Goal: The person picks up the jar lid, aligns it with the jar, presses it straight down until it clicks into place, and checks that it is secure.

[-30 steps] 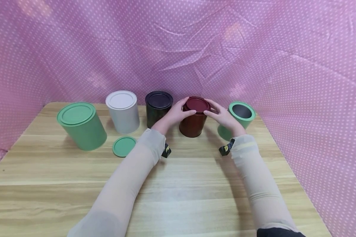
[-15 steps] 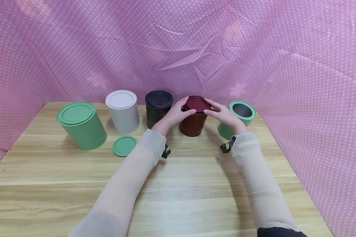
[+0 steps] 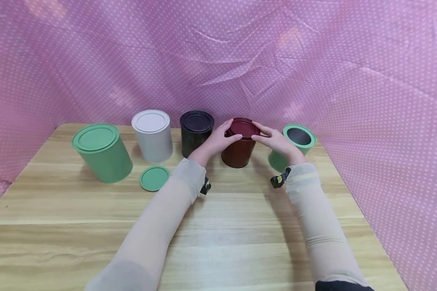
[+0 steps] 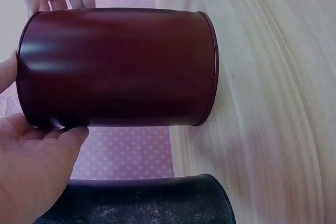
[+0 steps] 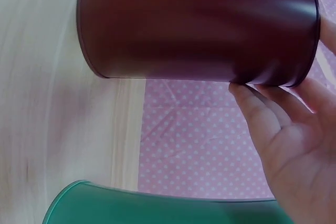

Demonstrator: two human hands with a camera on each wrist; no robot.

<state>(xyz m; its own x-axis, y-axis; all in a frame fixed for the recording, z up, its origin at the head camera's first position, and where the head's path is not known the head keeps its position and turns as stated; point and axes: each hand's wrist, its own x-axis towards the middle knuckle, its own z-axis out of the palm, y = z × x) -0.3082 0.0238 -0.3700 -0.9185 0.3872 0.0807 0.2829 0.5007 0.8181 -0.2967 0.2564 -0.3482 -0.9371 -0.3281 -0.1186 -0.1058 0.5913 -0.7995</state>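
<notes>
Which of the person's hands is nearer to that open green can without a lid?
Right. The right hand rests on the dark red can, just beside the open green can; the left hand is across that red can.

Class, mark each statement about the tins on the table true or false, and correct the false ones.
1. Both hands touch the dark red tin. True: the left hand and right hand are at its lid rim.
2. The small green tin has its lid on. False: it stands open; a loose green lid lies on the table.
3. The black tin stands between the white tin and the dark red tin. True.
4. The large green tin lies on its side. False: it stands upright, lidded.
</notes>
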